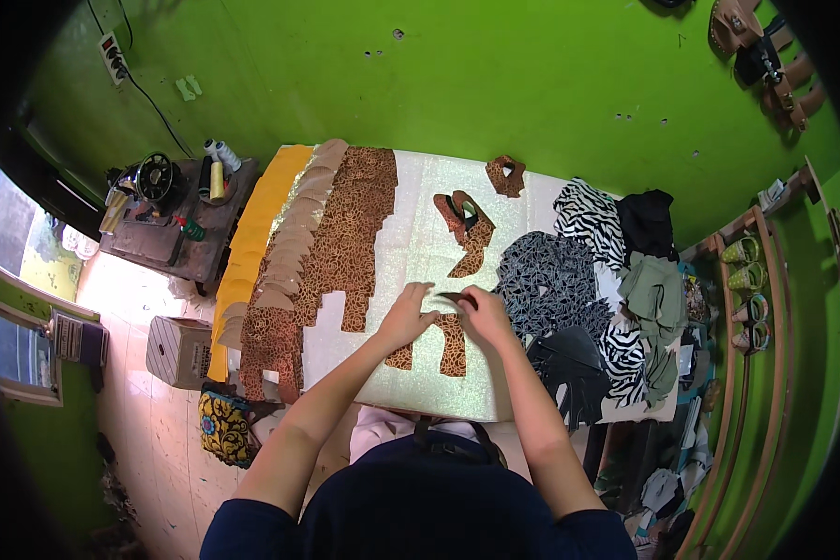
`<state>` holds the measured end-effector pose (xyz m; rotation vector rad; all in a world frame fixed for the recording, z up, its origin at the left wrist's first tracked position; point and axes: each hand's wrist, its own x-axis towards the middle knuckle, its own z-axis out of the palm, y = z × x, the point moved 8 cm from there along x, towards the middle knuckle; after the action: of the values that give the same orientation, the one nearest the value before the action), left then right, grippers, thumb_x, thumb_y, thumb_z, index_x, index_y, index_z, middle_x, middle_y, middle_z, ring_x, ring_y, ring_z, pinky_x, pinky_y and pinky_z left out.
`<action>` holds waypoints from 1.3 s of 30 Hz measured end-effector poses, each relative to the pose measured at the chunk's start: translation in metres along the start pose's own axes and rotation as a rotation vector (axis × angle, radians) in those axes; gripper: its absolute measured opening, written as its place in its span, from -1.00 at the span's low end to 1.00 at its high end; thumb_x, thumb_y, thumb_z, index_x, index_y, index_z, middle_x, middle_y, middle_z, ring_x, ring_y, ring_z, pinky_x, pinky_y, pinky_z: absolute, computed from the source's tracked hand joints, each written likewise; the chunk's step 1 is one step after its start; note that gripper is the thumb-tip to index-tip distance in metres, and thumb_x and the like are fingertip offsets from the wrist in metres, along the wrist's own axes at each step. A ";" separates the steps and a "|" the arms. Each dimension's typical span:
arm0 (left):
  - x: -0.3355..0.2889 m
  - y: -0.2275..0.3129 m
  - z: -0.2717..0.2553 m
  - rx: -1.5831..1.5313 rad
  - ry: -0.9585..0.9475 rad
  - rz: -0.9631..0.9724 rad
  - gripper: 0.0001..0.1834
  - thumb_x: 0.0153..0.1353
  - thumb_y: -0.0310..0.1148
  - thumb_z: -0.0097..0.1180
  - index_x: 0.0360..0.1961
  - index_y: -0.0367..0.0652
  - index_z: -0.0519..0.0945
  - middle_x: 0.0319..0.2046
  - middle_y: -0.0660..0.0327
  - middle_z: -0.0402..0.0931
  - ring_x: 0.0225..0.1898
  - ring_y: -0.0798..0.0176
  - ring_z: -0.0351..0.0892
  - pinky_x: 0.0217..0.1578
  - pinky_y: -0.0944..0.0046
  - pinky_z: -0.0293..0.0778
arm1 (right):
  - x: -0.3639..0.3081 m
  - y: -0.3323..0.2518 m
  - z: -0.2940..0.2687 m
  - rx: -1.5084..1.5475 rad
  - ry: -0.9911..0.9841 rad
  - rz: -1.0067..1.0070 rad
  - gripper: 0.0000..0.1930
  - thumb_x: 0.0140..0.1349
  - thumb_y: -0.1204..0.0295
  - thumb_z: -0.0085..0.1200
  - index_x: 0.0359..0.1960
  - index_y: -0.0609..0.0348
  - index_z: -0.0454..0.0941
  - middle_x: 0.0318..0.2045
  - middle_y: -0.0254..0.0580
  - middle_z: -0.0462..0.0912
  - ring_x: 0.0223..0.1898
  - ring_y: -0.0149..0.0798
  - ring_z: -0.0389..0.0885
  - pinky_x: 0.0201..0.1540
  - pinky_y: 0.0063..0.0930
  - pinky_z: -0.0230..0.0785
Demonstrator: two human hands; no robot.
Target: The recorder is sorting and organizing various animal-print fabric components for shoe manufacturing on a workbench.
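Strip (458,299) looks light and pliable — best held by an edge; right hand (485,315) pinches it, left hand (407,318) spread nearby.

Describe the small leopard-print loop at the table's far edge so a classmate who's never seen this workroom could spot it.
Start at the green wall, then the glittery white tabletop before it. At its far edge, right of centre, lies the small leopard-print loop. It lacks the long tail of the curled leopard-print piece just nearer the person.
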<state>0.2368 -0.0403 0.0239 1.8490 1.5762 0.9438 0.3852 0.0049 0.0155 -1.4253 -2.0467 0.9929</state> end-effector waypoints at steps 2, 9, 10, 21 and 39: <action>0.001 0.001 -0.003 -0.045 -0.062 -0.109 -0.60 0.03 -0.36 0.10 -0.08 -0.24 0.42 -0.18 -0.02 0.38 -0.17 0.06 0.43 -0.17 0.24 0.36 | -0.005 -0.007 0.014 0.049 -0.137 -0.029 -0.82 0.10 0.36 0.03 -0.29 0.16 0.50 -0.41 -0.04 0.59 -0.38 -0.02 0.54 -0.29 -0.28 0.34; -0.027 -0.035 0.002 -0.094 -0.167 -0.347 -0.77 0.04 -0.33 0.14 -0.36 -0.30 0.56 -0.56 0.09 0.50 -0.54 0.21 0.45 -0.43 0.28 0.38 | -0.020 0.006 0.045 0.197 -0.258 0.063 -0.75 0.05 0.35 0.11 -0.23 0.15 0.51 -0.51 -0.07 0.57 -0.48 -0.17 0.55 -0.37 -0.38 0.34; -0.035 -0.044 0.002 -0.117 -0.150 -0.404 -0.76 0.04 -0.33 0.14 -0.34 -0.29 0.56 -0.57 0.08 0.50 -0.55 0.21 0.45 -0.44 0.28 0.38 | -0.022 0.011 0.047 0.131 -0.253 0.084 -0.75 0.05 0.38 0.12 -0.24 0.18 0.51 -0.49 -0.09 0.59 -0.46 -0.24 0.55 -0.36 -0.43 0.35; -0.042 -0.067 0.014 0.081 -0.100 -0.354 -0.80 0.03 -0.35 0.10 -0.42 -0.29 0.49 -0.46 -0.07 0.50 -0.36 -0.08 0.49 -0.31 0.10 0.38 | -0.027 0.022 0.059 -0.211 -0.066 0.247 -0.79 0.03 0.31 0.12 -0.29 0.03 0.52 -0.45 -0.30 0.62 -0.33 -0.25 0.58 -0.08 -0.33 0.18; -0.038 -0.036 0.009 0.454 -0.073 -0.254 -0.68 -0.03 -0.45 0.07 -0.21 -0.25 0.36 -0.19 0.01 0.36 -0.09 -0.01 0.32 -0.11 0.09 0.28 | -0.033 0.018 0.044 -0.435 -0.054 0.303 -0.48 -0.08 0.22 0.26 -0.07 0.08 0.38 -0.10 -0.15 0.31 -0.01 -0.08 0.24 -0.01 -0.19 0.15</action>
<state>0.2188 -0.0707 -0.0152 1.8769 2.0434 0.4221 0.3774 -0.0355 -0.0253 -1.9972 -2.2214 0.7252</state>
